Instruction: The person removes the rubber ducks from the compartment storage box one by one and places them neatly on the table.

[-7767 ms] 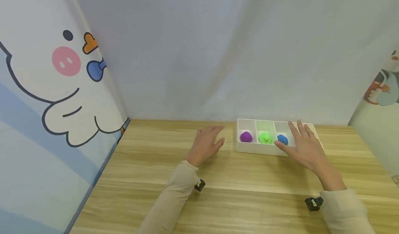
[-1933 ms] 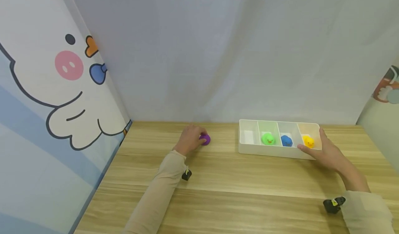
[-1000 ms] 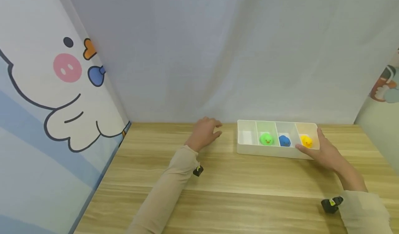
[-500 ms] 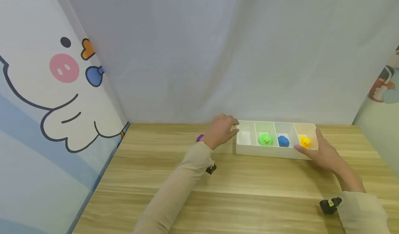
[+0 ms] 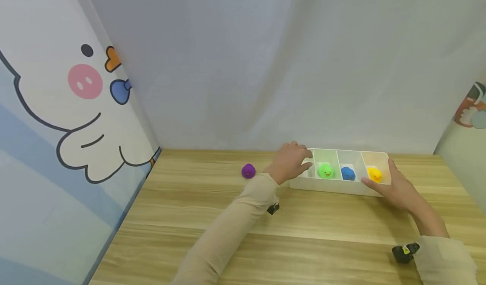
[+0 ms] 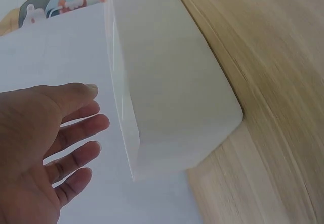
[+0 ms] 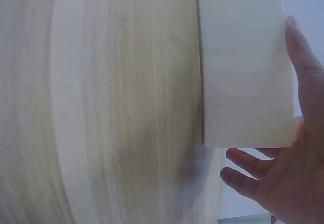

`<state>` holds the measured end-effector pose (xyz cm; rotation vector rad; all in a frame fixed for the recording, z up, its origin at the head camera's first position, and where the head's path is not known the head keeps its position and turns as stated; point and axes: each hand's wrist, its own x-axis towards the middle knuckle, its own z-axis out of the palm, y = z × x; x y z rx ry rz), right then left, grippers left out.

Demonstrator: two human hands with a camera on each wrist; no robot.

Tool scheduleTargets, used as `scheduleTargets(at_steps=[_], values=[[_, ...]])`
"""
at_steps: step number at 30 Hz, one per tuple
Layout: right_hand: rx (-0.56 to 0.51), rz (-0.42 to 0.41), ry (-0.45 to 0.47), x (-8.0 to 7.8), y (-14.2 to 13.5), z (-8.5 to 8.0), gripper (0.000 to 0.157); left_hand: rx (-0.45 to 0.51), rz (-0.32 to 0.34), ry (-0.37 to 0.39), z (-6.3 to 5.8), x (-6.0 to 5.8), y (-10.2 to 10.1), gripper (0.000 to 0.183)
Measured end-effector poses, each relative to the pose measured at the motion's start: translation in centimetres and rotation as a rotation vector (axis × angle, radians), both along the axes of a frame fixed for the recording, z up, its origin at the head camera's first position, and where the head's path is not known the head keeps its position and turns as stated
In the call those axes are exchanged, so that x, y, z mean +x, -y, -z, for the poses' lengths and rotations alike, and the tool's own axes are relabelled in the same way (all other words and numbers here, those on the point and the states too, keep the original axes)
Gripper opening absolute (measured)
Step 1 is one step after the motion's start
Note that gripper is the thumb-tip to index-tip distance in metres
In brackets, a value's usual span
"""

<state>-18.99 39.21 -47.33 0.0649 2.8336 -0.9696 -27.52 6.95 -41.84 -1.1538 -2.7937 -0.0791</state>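
Observation:
A white box [image 5: 334, 185] with several compartments stands on the table. Small toy ducks sit in it: a green duck [image 5: 325, 171], a blue duck [image 5: 348, 173] and a yellow duck [image 5: 375, 175], each in its own compartment. My left hand [image 5: 290, 160] hovers over the leftmost compartment, fingers apart and loosely bent, holding nothing; in the left wrist view its fingertips are above the box's rim. My right hand [image 5: 398, 188] holds the box's right end, thumb on the front rim and fingers round the end wall. On the table left of the box sits a purple duck [image 5: 248, 171].
The wooden table [image 5: 322, 226] meets a pale curtain [image 5: 228, 65] behind the box. A printed cloth [image 5: 49, 150] with a cartoon figure hangs at the left. Each wrist bears a small black camera, such as the right camera [image 5: 405, 253].
The purple duck, earlier in the leftmost compartment, was pinched by my left hand and let go on the table. That hand has since moved right, over the box. My right hand came to hold the box.

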Motion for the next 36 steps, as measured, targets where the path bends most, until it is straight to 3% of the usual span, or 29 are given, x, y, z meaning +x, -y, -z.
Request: scheduleTargets(at_steps=[9, 17, 24, 36], values=[[-0.006, -0.001, -0.012, -0.1, -0.2, 0.1, 0.119, -0.026, 0.013, -0.007, 0.2, 0.4, -2.2, 0.027], [-0.003, -0.005, -0.021, -0.1, -0.2, 0.3, 0.119, -0.05, 0.025, 0.009, 0.8, -0.1, -3.2, 0.026], [-0.009, 0.001, -0.025, -0.2, -0.2, 0.3, 0.119, -0.083, 0.041, 0.001, 0.8, 0.2, -4.2, 0.027], [-0.007, 0.01, -0.019, 0.0, 0.0, 0.1, 0.119, -0.153, 0.005, -0.04, 2.6, 0.1, -5.7, 0.032]])
